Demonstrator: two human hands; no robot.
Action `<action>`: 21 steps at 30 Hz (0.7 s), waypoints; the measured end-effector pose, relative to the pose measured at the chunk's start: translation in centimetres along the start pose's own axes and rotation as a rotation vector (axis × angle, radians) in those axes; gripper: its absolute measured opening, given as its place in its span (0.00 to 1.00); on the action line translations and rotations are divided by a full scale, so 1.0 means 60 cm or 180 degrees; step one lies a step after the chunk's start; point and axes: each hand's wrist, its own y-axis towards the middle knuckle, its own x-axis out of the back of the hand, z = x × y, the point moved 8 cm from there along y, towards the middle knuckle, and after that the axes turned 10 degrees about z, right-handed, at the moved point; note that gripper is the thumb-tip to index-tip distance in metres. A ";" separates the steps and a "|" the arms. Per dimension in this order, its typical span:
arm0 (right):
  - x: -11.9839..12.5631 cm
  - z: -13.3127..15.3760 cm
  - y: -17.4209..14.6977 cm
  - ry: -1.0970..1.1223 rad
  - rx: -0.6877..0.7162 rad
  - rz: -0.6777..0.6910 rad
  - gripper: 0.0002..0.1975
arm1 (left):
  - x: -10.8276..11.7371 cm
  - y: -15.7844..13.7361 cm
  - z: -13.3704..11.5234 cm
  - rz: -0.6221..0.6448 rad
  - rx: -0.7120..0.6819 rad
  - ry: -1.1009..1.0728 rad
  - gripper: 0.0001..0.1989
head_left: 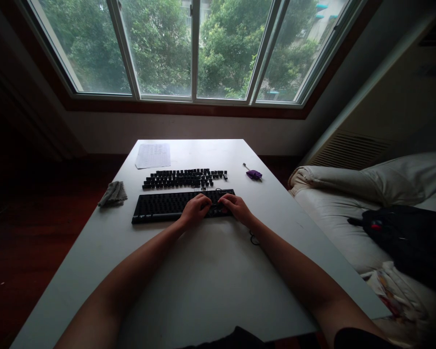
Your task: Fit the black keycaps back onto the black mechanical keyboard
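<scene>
A black keyboard (pixel 160 206) lies crosswise on the white table. Over its right part, my left hand (pixel 196 208) rests with curled fingers, close to the keys. My right hand (pixel 236 207) is at the keyboard's right end, thumb and forefinger pinched together. Whatever is between the fingers of either hand is too small and dark to make out. Just behind the keyboard, loose black keycaps (pixel 178 178) are laid out in rows. A thin wire loop shows near the keyboard's back edge, between the hands.
On the white table (pixel 203 281) are a printed paper sheet (pixel 153 155), a grey cloth (pixel 113 194) at the left edge, and a purple cloth (pixel 254 174) beside a small brush (pixel 245 166). A black cable (pixel 254 238) lies under my right forearm. A sofa (pixel 334 213) holds a dark bag (pixel 410 237).
</scene>
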 end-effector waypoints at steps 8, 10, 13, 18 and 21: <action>0.001 -0.003 0.000 -0.0075 -0.0019 -0.0009 0.17 | -0.003 0.001 0.003 0.0027 0.0021 0.0053 0.06; 0.001 -0.002 0.000 -0.0099 0.0011 -0.0001 0.17 | -0.004 0.001 0.002 0.0044 -0.0002 0.0035 0.06; 0.000 0.000 0.000 -0.0126 0.0036 0.0059 0.16 | -0.005 0.002 0.001 0.0053 -0.0053 0.0011 0.06; -0.002 0.001 -0.001 -0.0132 0.0031 0.0082 0.17 | -0.006 0.002 0.002 0.0073 -0.0050 0.0053 0.07; -0.002 0.000 -0.001 -0.0137 0.0051 0.0057 0.17 | -0.007 0.001 0.002 0.0096 -0.0046 0.0184 0.07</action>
